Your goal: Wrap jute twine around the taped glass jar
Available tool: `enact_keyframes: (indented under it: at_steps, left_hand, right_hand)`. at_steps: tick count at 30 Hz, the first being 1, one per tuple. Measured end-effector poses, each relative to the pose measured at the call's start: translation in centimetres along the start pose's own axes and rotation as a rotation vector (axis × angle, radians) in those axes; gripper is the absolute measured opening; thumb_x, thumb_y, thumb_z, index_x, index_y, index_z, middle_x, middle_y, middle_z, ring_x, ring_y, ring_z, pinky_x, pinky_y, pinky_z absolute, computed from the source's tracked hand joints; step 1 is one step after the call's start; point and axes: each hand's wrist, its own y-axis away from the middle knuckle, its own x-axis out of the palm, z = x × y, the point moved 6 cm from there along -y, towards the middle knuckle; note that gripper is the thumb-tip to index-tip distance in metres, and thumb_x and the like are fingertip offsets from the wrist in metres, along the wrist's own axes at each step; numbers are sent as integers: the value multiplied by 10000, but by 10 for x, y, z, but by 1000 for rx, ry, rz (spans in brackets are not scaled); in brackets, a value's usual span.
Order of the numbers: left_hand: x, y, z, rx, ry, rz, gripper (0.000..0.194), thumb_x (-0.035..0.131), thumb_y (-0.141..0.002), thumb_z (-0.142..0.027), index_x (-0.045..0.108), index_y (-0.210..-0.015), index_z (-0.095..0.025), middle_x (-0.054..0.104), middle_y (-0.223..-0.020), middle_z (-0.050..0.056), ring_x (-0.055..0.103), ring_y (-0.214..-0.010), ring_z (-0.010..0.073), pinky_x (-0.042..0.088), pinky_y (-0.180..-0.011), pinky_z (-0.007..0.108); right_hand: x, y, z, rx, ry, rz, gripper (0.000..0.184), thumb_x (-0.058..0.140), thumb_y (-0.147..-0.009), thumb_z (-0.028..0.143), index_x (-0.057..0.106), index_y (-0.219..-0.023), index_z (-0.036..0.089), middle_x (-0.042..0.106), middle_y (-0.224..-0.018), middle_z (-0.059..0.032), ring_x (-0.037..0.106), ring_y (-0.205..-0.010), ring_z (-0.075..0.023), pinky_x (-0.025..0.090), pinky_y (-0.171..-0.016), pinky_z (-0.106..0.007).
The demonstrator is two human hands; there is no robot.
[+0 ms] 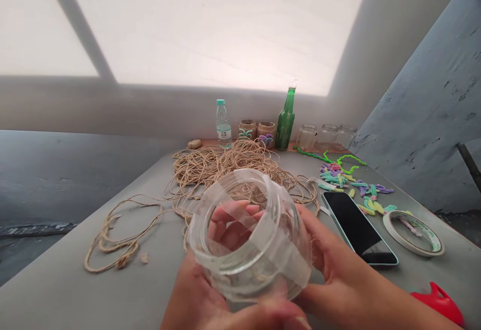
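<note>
A clear glass jar [240,277], tilted with its open mouth toward me, is held between both hands. My left hand [206,292] is wrapped round its left side and underside, its thumb along the bottom near me. Some fingers show through the glass. Around the right side curls my right hand [325,255], gripping the jar too. Whitish, translucent tape [287,260] runs down the jar's side, and a further strip crosses near the mouth. Behind the jar lies a big loose heap of jute twine [210,165], with a separate loop [116,240] of twine to the left.
On the right are a phone [358,227], a tape roll [394,235], a red plastic object [439,302] and colourful pipe-cleaner pieces [334,177]. Along the back stand a water bottle [224,127], two twine-wrapped jars [266,129], a green bottle [286,124] and clear jars [308,137].
</note>
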Motion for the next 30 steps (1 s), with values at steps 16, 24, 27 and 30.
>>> enact_keyframes:
  at_steps: [16, 24, 27, 30]
  left_hand:
    - [3, -6, -6, -141, -11, -52, 713, 999, -597, -356, 655, -1221, -335, 818, -1225, 49, 731, -1208, 398, 574, -1033, 492]
    - [6, -13, -20, -17, -174, -5, 633, 990, -599, -320, 744, -1182, -328, 814, -1218, 77, 702, -1223, 439, 538, -1083, 547]
    - [6, -12, -20, 14, -143, -12, 621, 997, -572, -298, 743, -1138, -331, 814, -1178, 67, 711, -1190, 441, 541, -1071, 566]
    - [5, -10, -17, -29, -110, -35, 666, 1004, -569, -281, 720, -1169, -331, 806, -1210, 77, 694, -1237, 442, 473, -1150, 595]
  right_hand:
    - [12, -8, -17, -93, -356, -46, 795, 991, -764, 295, 537, -1418, 280, 618, -1541, -124, 593, -1435, -309, 446, -1219, -443]
    - [12, -7, -24, -122, -396, -20, 888, 956, -807, 268, 439, -1528, 305, 536, -1619, -142, 553, -1475, -321, 445, -1220, -480]
    - [14, -7, -21, -107, -429, 6, 988, 945, -812, 203, 363, -1600, 336, 497, -1660, -113, 510, -1517, -304, 415, -1248, -467]
    - [19, -7, -14, -82, -421, 65, 830, 921, -836, 181, 479, -1529, 296, 521, -1645, -108, 504, -1522, -303, 412, -1250, -431]
